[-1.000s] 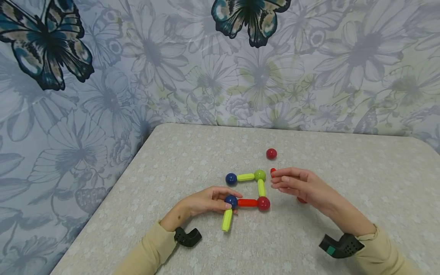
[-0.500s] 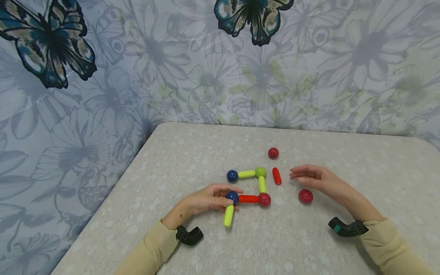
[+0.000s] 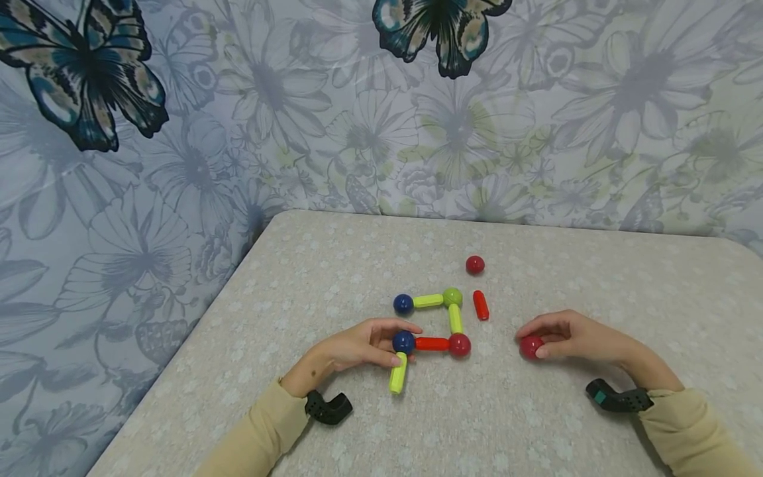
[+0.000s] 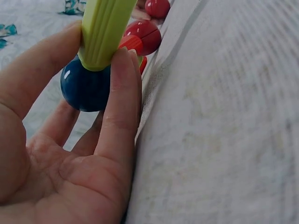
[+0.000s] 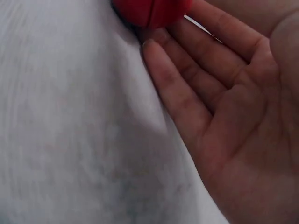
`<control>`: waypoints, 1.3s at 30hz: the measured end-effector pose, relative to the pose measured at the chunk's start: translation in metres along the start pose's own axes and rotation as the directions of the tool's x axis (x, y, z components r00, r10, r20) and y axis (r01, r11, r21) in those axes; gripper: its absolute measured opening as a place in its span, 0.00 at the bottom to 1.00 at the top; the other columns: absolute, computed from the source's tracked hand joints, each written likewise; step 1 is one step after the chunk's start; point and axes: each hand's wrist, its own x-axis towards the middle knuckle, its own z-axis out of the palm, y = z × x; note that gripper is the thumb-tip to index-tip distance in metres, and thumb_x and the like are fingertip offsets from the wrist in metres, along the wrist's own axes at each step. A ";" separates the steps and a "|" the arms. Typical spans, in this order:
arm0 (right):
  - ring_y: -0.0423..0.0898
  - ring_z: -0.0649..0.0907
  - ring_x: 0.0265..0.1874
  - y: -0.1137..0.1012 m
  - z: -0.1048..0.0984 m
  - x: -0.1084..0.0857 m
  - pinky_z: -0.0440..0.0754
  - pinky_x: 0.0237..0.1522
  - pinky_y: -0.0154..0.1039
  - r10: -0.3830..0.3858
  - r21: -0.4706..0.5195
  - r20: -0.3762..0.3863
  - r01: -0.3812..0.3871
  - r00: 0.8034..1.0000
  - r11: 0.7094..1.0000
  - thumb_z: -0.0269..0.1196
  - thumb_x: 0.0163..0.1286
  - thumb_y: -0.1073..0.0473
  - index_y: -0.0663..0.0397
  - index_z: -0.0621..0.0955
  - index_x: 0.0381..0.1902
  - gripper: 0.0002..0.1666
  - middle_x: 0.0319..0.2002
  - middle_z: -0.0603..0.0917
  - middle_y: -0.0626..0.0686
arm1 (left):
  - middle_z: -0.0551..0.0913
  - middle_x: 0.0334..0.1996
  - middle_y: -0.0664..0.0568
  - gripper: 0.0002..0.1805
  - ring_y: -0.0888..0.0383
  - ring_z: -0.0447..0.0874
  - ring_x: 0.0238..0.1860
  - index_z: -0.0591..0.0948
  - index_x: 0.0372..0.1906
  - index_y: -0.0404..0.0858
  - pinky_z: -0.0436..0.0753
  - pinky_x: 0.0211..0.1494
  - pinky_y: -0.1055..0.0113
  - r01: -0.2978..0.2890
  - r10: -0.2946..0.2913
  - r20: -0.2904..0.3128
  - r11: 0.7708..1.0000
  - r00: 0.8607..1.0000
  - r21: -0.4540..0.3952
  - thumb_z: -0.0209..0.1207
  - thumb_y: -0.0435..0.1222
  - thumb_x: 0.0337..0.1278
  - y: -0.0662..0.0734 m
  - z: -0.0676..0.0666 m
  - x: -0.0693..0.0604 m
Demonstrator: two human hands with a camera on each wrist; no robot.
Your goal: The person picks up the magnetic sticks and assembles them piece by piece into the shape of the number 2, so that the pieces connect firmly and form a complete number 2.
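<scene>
My left hand (image 3: pixel 365 344) pinches a yellow-green rod (image 4: pixel 105 32) of a magnetic building set between thumb and fingers, right where it joins a blue ball (image 4: pixel 86 86). From that ball a red rod (image 3: pixel 432 344) runs to a red ball (image 3: pixel 459 345). Another yellow-green rod (image 3: pixel 456 319) leads up to a green ball (image 3: pixel 452 297), then a further yellow-green rod (image 3: pixel 428 301) ends at a second blue ball (image 3: pixel 403 304). To the right, my right hand (image 3: pixel 581 338) holds a loose red ball (image 3: pixel 530 347) on the table, thumb in front and fingers behind.
A loose red rod (image 3: pixel 481 305) lies just right of the joined pieces. Behind it sits another red ball (image 3: pixel 475 265). The pale patterned tabletop (image 3: pixel 334 265) meets a floral wall (image 3: pixel 369 146) at the back.
My right hand has drawn away from the loose red rod, moved right and toward me, and taken hold of the loose red ball. My left hand keeps its grip nearly in place.
</scene>
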 end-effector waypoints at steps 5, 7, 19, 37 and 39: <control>0.42 0.78 0.50 -0.003 0.005 0.005 0.76 0.48 0.34 -0.027 0.013 -0.014 0.028 1.000 1.000 0.58 0.67 0.69 0.69 0.74 0.56 0.20 0.52 0.79 0.59 | 0.67 0.62 0.38 0.30 0.46 0.80 0.48 0.63 0.65 0.25 0.77 0.49 0.62 0.014 -0.014 -0.024 1.000 1.000 -0.013 0.57 0.20 0.56 0.001 0.001 -0.001; 0.44 0.78 0.50 -0.004 0.007 0.007 0.76 0.47 0.36 -0.015 0.034 -0.036 0.016 0.999 0.999 0.57 0.68 0.69 0.69 0.73 0.57 0.20 0.52 0.79 0.57 | 0.65 0.63 0.40 0.30 0.46 0.80 0.47 0.64 0.65 0.26 0.77 0.49 0.62 0.022 -0.023 -0.036 1.000 0.999 -0.015 0.57 0.20 0.56 0.001 0.001 -0.001; 0.47 0.78 0.50 -0.025 0.044 0.031 0.76 0.49 0.40 0.036 0.244 -0.030 -0.028 0.999 0.969 0.54 0.70 0.67 0.65 0.74 0.57 0.18 0.54 0.76 0.63 | 0.63 0.64 0.40 0.30 0.48 0.81 0.46 0.67 0.64 0.31 0.78 0.46 0.63 0.062 -0.069 -0.096 0.996 0.993 -0.068 0.56 0.18 0.55 0.003 0.003 -0.001; 0.53 0.79 0.50 -0.057 0.139 0.071 0.74 0.52 0.44 0.148 0.679 0.174 -0.227 0.974 0.698 0.54 0.72 0.59 0.69 0.72 0.57 0.22 0.51 0.79 0.61 | 0.72 0.54 0.37 0.29 0.49 0.81 0.44 0.68 0.65 0.34 0.79 0.46 0.61 0.076 -0.088 -0.188 0.995 0.978 -0.071 0.57 0.21 0.56 0.004 0.007 0.001; 0.52 0.79 0.50 -0.059 0.147 0.073 0.74 0.51 0.43 0.147 0.692 0.194 -0.242 0.970 0.680 0.55 0.72 0.58 0.70 0.72 0.57 0.22 0.50 0.79 0.61 | 0.71 0.53 0.37 0.29 0.49 0.81 0.44 0.68 0.65 0.34 0.79 0.46 0.61 0.077 -0.089 -0.198 0.995 0.976 -0.067 0.57 0.22 0.56 0.004 0.007 0.001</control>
